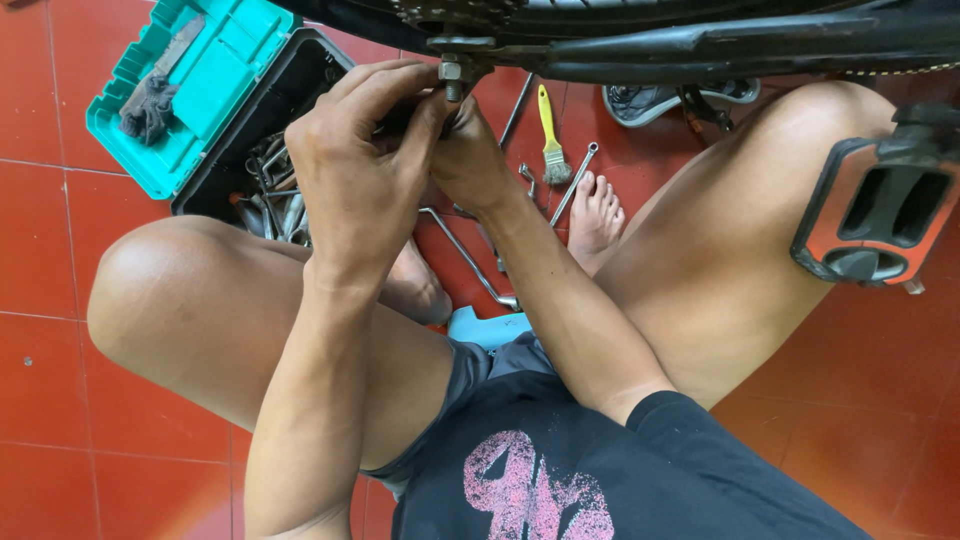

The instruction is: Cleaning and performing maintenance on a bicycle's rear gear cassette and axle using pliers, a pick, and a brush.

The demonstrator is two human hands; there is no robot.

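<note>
Small grey metal axle nut (450,72) sits threaded on the black bicycle frame's dropout (700,42), upright, partly hidden by fingers.

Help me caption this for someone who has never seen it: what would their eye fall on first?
First, the two hands: the left hand and right hand meet at a nut on the black bike frame at top centre. Next, the orange and black pedal at the right edge, above the right knee. Then the teal toolbox lying open on the red tile floor at top left, with metal tools inside.
</note>
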